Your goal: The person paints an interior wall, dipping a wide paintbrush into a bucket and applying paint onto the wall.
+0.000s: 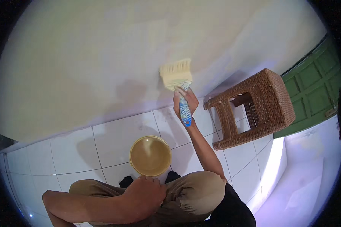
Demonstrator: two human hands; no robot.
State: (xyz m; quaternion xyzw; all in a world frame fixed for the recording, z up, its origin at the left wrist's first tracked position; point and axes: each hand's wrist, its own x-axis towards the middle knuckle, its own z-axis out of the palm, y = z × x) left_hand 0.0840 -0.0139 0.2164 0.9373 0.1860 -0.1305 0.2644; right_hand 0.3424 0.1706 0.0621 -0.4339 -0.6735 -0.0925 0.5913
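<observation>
My right hand [186,102] grips the blue-and-white patterned handle of a wide paintbrush [176,74]. The brush's pale yellow bristles lie against the lower part of the pale wall [102,62]. Below and left of the brush, a round yellowish bucket [133,163] stands on the floor between my feet and the wall, with tan liquid or a tan interior showing. My left hand [145,191] rests at my knees by the bucket's near rim; its fingers are partly hidden, and whether they hold the rim cannot be told.
A brown woven-pattern plastic stool [268,99] stands at the right, close to the wall. Behind it is a green panelled door [309,85]. White tiles [74,153] cover the floor. A dark object [2,142] shows at the wall's far left.
</observation>
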